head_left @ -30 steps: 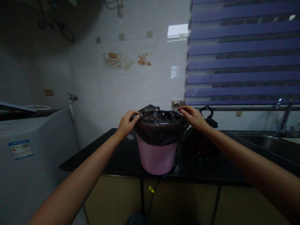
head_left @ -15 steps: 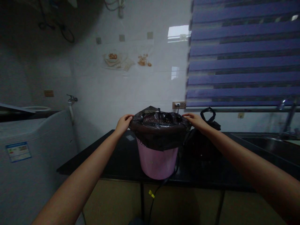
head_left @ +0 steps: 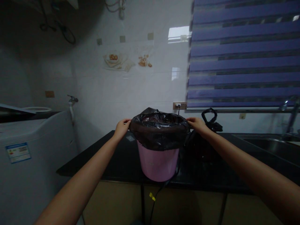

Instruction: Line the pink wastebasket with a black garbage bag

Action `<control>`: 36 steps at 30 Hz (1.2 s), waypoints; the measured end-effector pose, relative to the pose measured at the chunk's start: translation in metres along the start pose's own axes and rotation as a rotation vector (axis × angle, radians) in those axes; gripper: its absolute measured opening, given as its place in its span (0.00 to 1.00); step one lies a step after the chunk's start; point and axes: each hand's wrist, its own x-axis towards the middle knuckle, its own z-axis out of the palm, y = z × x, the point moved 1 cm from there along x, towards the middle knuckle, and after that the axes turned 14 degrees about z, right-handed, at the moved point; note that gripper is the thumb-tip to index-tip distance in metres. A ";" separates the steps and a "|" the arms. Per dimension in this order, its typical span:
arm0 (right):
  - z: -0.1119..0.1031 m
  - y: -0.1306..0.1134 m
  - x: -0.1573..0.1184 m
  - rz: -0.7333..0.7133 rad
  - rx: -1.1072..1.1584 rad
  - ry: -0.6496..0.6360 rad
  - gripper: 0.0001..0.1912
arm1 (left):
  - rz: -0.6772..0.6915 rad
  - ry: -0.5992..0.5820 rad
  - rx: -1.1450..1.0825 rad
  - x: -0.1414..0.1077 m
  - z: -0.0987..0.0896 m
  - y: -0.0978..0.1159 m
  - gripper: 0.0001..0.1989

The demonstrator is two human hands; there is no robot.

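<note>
A pink trash bin [head_left: 159, 164] stands upright on the black countertop near its front edge. Over its rim a black garbage bag [head_left: 160, 137] is folded down, covering the bin's upper part all round the front. At the left side of the rim my left hand [head_left: 122, 128] pinches the edge of the bag. My right hand [head_left: 197, 124] grips the bag's edge at the right side of the rim. The mouth of the bag gapes upward between both hands; the bottom of the bin inside is hidden.
Behind my right forearm a tied black bag [head_left: 201, 142] sits on the countertop [head_left: 112, 165]. A sink [head_left: 269, 144] with a faucet is at the far right. A washing machine [head_left: 44, 175] stands at left. A black cord [head_left: 161, 188] with a yellow tag hangs over the front edge.
My hands have shifted slightly lower along the rim. The bag's mouth looks wider and smoother, with its back edge settled lower. The bin stays in place.
</note>
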 end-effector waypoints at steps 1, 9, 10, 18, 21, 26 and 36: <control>0.001 -0.001 -0.001 0.038 0.044 -0.013 0.07 | -0.011 -0.002 -0.011 -0.001 0.000 0.000 0.11; 0.004 -0.002 -0.012 0.128 0.032 -0.085 0.06 | -0.090 -0.006 -0.088 -0.007 0.001 -0.001 0.11; 0.004 -0.001 -0.011 0.128 0.022 -0.097 0.06 | -0.101 -0.005 -0.097 -0.007 0.001 -0.002 0.10; 0.005 0.002 -0.012 0.130 -0.117 -0.089 0.08 | -0.154 -0.016 -0.184 -0.012 0.005 -0.006 0.08; 0.006 0.001 -0.016 0.144 -0.079 -0.089 0.11 | -0.179 -0.020 -0.223 -0.013 0.008 -0.008 0.09; 0.008 -0.001 -0.019 0.250 0.060 -0.029 0.17 | -0.214 0.034 -0.296 -0.010 0.007 -0.010 0.11; 0.010 0.010 -0.005 0.234 0.225 -0.141 0.12 | -0.221 0.035 -0.402 -0.002 0.009 -0.017 0.13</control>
